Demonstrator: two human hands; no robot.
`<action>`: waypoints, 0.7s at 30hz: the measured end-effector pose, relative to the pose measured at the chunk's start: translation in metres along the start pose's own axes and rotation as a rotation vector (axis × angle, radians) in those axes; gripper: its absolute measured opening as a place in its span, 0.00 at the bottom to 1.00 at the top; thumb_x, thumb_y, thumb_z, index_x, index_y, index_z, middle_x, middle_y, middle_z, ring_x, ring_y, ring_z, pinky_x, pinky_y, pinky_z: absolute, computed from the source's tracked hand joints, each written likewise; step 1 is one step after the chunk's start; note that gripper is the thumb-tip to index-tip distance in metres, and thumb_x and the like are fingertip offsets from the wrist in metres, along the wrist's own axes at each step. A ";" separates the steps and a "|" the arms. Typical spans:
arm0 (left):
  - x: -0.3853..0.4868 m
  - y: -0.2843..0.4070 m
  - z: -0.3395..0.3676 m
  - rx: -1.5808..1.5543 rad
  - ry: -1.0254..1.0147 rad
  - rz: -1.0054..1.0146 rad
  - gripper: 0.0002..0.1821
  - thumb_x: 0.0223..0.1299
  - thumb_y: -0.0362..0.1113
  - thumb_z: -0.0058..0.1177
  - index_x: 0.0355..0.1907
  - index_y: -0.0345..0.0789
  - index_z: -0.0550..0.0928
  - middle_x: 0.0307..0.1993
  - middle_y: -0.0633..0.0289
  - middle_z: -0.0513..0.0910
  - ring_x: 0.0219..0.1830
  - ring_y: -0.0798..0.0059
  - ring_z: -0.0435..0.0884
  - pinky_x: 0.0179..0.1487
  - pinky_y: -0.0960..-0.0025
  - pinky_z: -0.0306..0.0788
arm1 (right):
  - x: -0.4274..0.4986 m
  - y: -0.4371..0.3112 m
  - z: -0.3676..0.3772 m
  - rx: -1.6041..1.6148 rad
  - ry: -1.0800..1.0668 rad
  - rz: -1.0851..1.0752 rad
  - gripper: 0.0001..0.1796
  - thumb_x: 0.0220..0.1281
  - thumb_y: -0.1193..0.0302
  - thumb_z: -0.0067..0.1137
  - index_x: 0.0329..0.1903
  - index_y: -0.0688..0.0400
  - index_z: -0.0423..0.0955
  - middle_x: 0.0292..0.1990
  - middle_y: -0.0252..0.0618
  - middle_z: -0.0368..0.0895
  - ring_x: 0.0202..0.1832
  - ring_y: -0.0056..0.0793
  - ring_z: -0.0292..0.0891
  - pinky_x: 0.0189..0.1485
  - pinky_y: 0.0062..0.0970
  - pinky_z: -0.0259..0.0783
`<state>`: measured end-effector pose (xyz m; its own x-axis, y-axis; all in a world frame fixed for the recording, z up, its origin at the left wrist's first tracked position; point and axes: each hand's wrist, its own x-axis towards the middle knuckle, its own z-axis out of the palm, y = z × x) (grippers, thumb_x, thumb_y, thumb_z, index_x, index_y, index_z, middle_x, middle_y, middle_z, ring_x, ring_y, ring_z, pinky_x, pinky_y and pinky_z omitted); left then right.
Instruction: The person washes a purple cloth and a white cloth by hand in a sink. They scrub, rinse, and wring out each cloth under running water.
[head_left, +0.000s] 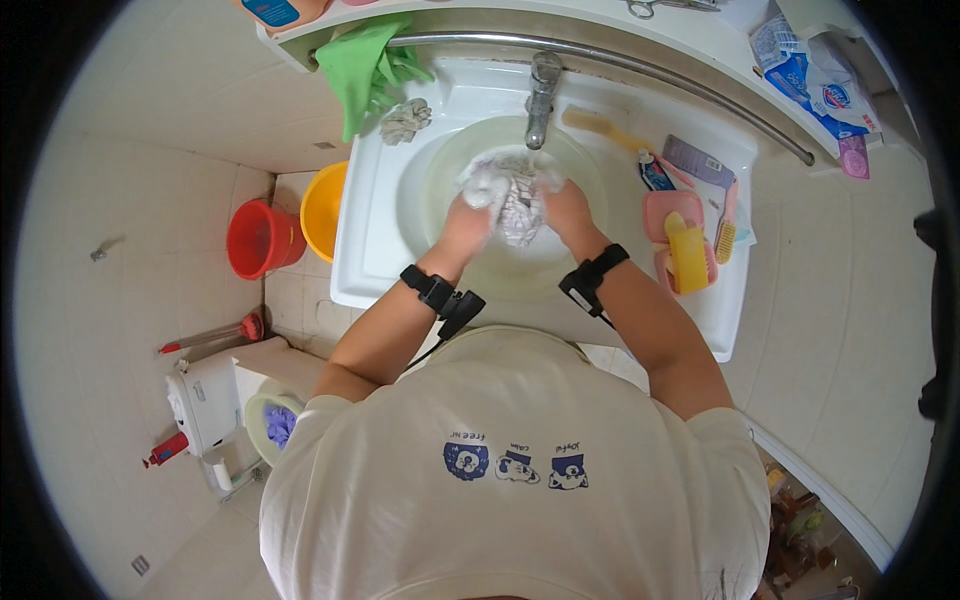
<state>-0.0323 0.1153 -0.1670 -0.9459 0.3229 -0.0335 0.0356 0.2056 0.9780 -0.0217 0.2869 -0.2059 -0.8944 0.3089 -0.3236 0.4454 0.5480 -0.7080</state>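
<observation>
A wet, light-coloured patterned cloth (522, 214) is bunched up with white suds inside a pale translucent basin (495, 279). That basin sits in the white washbasin (367, 247). My left hand (466, 226) grips the cloth from the left, its fingertips partly lost in foam. From the right, my right hand (568, 212) holds the other side, with suds over its fingers. Just beyond the cloth is the spout of a chrome faucet (541, 97). Both hands look slightly blurred, and the cloth's lower folds are hidden by the foam.
A crumpled grey cloth (406, 121) lies on the left ledge, near a hanging green cloth (367, 71). On the right ledge are a pink soap box (673, 214), a toothpaste tube (655, 171) and brushes (726, 225). Red (259, 240) and yellow (324, 210) buckets stand left.
</observation>
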 end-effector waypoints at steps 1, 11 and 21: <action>-0.001 0.001 -0.008 0.057 -0.005 0.046 0.17 0.68 0.42 0.45 0.49 0.31 0.76 0.41 0.62 0.79 0.44 0.74 0.75 0.51 0.72 0.68 | -0.001 0.002 -0.006 -0.041 -0.019 0.024 0.29 0.63 0.49 0.41 0.47 0.62 0.74 0.46 0.57 0.78 0.50 0.55 0.73 0.53 0.43 0.68; 0.006 0.078 -0.041 0.143 -0.074 0.293 0.16 0.68 0.41 0.45 0.48 0.31 0.75 0.39 0.58 0.77 0.43 0.68 0.74 0.49 0.70 0.67 | -0.037 -0.056 -0.036 0.840 -0.349 -0.441 0.20 0.53 0.68 0.62 0.49 0.62 0.71 0.43 0.40 0.77 0.48 0.29 0.72 0.51 0.28 0.68; 0.017 0.160 -0.083 0.323 0.002 0.465 0.19 0.60 0.39 0.56 0.49 0.32 0.74 0.40 0.61 0.78 0.42 0.74 0.75 0.48 0.72 0.69 | -0.032 -0.117 -0.114 0.617 -0.323 -0.641 0.09 0.60 0.72 0.56 0.41 0.61 0.69 0.37 0.31 0.74 0.40 0.16 0.68 0.45 0.18 0.64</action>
<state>-0.0695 0.0772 0.0055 -0.8074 0.4456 0.3867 0.5456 0.3143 0.7769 -0.0399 0.3014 -0.0413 -0.9703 -0.1896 0.1499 -0.1531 0.0021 -0.9882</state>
